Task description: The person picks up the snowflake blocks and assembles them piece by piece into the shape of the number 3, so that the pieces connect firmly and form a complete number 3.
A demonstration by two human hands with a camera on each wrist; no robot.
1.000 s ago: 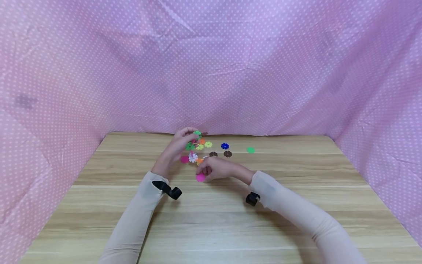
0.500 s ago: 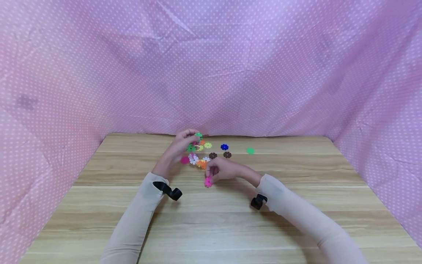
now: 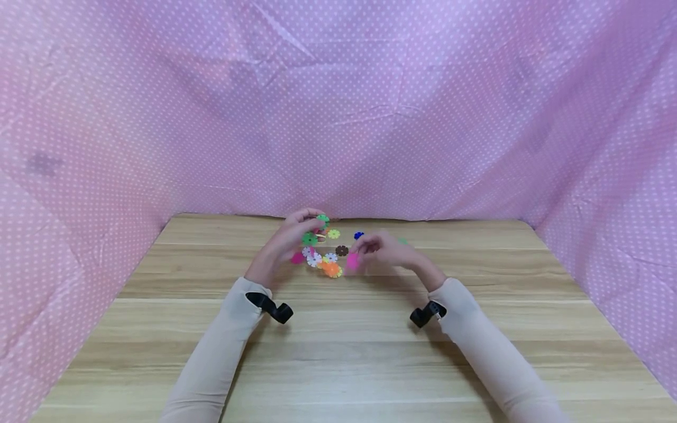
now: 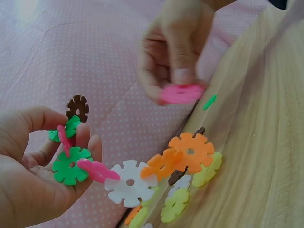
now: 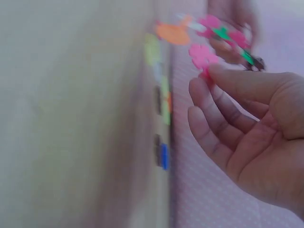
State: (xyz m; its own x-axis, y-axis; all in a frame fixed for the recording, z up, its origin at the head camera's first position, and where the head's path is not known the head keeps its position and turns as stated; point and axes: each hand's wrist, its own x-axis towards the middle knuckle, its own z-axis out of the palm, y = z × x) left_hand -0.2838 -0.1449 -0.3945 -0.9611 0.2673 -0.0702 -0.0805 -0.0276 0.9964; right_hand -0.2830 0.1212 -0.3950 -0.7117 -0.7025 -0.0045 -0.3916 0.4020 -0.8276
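Note:
My left hand (image 3: pixel 285 239) holds a chain of interlocking plastic flower discs at its far end. In the left wrist view a brown disc (image 4: pixel 77 108), a green disc (image 4: pixel 72 166), a white disc (image 4: pixel 130 183) and an orange disc (image 4: pixel 191 152) belong to this chain, with pink ones linked between. The orange end hangs out to the right of the hand. To the right of it, my right hand (image 3: pixel 388 249) pinches a pink flower disc (image 4: pixel 182 94) between thumb and fingers, apart from the chain. Motion blurs this disc in the head view.
Loose discs lie on the wooden table (image 3: pixel 338 352) beyond the hands: a yellow one (image 3: pixel 334 234), a brown one (image 3: pixel 342 251), a blue one (image 3: pixel 359 235) and a light green one (image 3: pixel 403 241). A pink dotted cloth (image 3: pixel 338 117) hangs around the table's back and sides.
My right hand has carried the pink disc rightward, first slightly nearer, then away from my body. The left hand and chain have shifted slightly right, and the orange end shows more fully.

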